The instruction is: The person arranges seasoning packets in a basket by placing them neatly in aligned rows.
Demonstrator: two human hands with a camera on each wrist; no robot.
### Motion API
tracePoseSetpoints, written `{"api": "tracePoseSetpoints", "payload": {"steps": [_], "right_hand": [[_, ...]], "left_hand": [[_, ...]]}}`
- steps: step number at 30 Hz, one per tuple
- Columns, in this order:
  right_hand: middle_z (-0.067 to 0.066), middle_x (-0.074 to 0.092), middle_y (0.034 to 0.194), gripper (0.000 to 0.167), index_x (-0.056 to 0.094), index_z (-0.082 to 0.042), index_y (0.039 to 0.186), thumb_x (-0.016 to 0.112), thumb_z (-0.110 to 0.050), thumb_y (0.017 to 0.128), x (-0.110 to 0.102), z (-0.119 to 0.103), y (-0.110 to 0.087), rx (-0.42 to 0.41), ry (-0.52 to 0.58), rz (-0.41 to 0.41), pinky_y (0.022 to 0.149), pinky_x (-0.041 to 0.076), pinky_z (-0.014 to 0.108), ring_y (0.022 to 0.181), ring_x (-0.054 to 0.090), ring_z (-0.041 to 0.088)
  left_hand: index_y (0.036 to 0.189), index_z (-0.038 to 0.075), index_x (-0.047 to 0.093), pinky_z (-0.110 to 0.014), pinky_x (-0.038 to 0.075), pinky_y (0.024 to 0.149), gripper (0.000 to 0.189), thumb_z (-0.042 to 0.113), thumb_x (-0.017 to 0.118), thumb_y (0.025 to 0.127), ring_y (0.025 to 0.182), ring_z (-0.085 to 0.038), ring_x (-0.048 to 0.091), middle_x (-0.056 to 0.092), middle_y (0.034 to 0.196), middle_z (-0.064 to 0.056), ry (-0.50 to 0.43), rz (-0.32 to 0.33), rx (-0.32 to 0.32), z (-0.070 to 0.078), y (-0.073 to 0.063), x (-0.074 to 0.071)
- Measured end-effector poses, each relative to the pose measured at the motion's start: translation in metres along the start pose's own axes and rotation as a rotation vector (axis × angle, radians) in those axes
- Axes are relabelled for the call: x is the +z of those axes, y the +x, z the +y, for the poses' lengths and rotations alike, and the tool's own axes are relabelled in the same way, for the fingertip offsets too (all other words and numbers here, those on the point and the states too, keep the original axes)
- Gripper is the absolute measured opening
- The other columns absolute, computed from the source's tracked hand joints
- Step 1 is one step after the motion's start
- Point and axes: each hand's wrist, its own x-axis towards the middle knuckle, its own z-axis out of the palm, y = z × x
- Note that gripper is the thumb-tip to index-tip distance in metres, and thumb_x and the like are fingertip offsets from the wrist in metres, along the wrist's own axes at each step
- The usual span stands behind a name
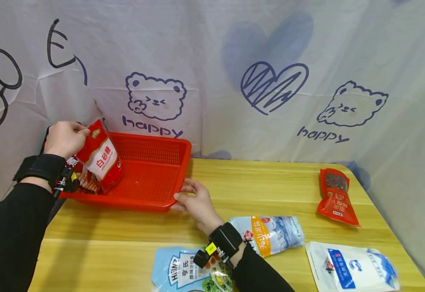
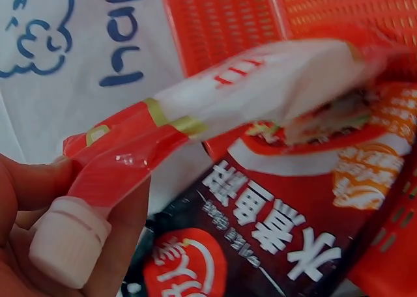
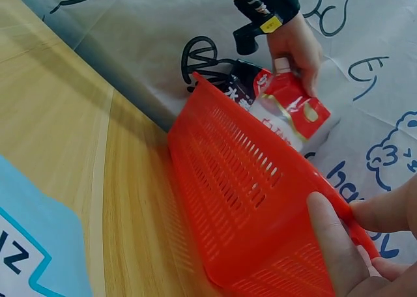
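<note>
My left hand (image 1: 65, 139) pinches the top corner of a red and white sugar pouch (image 1: 104, 159), near its white screw cap (image 2: 70, 241). The pouch stands tilted inside the left end of a red plastic basket (image 1: 143, 178). Beside it in the basket leans a dark red and black seasoning packet (image 2: 260, 225), partly hidden by the pouch in the head view. With thumb and fingers, my right hand (image 1: 198, 202) grips the basket's rim at the front right corner, as the right wrist view also shows.
On the wooden table (image 1: 256, 186) lie a light blue Heinz pouch (image 1: 187, 267), a blue and orange salt bag (image 1: 271, 235), a white and blue bag (image 1: 355, 267) and a red packet (image 1: 338, 198). A white cloth wall (image 1: 212, 101) with drawings stands behind the basket.
</note>
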Motion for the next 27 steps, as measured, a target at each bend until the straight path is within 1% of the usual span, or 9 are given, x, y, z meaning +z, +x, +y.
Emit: {"api": "tracePoseSetpoints", "payload": {"steps": [4,8,11,14,18,20,23,27], "right_hand": [[0.015,0.057,0.116,0.058,0.048,0.0,0.148,0.069,0.006,0.095,0.0,0.001,0.0,0.001,-0.002,0.002,0.076,0.063,0.035,0.085,0.072,0.022],[0.016,0.058,0.116,0.058,0.048,0.0,0.148,0.07,0.006,0.095,0.0,0.001,0.0,0.002,-0.007,0.007,0.076,0.063,0.035,0.086,0.072,0.022],[0.016,0.058,0.117,0.058,0.048,-0.001,0.148,0.07,0.005,0.095,0.0,0.001,-0.001,-0.002,-0.007,0.006,0.077,0.063,0.035,0.087,0.072,0.023],[0.016,0.057,0.118,0.059,0.047,-0.001,0.149,0.07,0.004,0.095,-0.001,0.0,-0.001,-0.002,-0.008,0.002,0.077,0.063,0.036,0.088,0.073,0.024],[0.016,0.058,0.119,0.059,0.047,-0.002,0.149,0.071,0.003,0.095,-0.001,-0.001,0.0,0.005,-0.008,0.0,0.078,0.063,0.035,0.088,0.073,0.024],[0.016,0.058,0.12,0.059,0.048,-0.002,0.149,0.071,0.003,0.095,-0.001,0.0,0.0,0.007,-0.007,0.001,0.078,0.063,0.035,0.088,0.072,0.024],[0.016,0.058,0.119,0.059,0.048,-0.002,0.149,0.071,0.003,0.095,-0.001,0.0,0.0,0.006,-0.01,0.002,0.078,0.062,0.035,0.088,0.073,0.024],[0.016,0.058,0.119,0.058,0.048,-0.002,0.148,0.071,0.003,0.095,-0.002,0.001,0.0,0.006,-0.011,0.001,0.078,0.062,0.035,0.089,0.073,0.024]], "left_hand": [[0.125,-0.013,0.063,-0.048,0.046,0.073,0.045,0.027,0.048,0.108,0.101,-0.047,0.051,0.059,0.121,-0.037,-0.002,-0.024,-0.053,-0.007,-0.001,0.0],[0.125,-0.013,0.063,-0.054,0.047,0.078,0.045,0.026,0.048,0.108,0.104,-0.049,0.051,0.058,0.123,-0.038,0.013,-0.026,-0.064,-0.01,-0.002,0.0],[0.124,-0.012,0.063,-0.057,0.048,0.079,0.044,0.025,0.048,0.107,0.104,-0.05,0.053,0.059,0.123,-0.038,0.037,-0.032,-0.056,-0.008,-0.003,0.0],[0.124,-0.012,0.063,-0.061,0.049,0.081,0.042,0.021,0.049,0.104,0.102,-0.051,0.055,0.06,0.121,-0.039,0.067,-0.045,-0.034,-0.004,-0.003,0.001],[0.124,-0.012,0.063,-0.061,0.052,0.078,0.041,0.017,0.048,0.1,0.098,-0.051,0.059,0.062,0.119,-0.039,0.088,-0.054,-0.016,0.001,-0.002,0.005],[0.124,-0.013,0.063,-0.06,0.053,0.076,0.041,0.017,0.049,0.099,0.096,-0.051,0.061,0.062,0.118,-0.039,0.092,-0.06,-0.016,0.002,-0.002,0.007],[0.127,-0.014,0.06,-0.062,0.053,0.079,0.042,0.017,0.051,0.1,0.097,-0.052,0.06,0.061,0.118,-0.04,0.09,-0.075,-0.018,0.002,-0.002,0.01],[0.132,-0.015,0.055,-0.061,0.052,0.079,0.047,0.021,0.055,0.101,0.098,-0.052,0.059,0.06,0.119,-0.04,0.09,-0.085,-0.006,0.002,-0.004,0.011]]}}
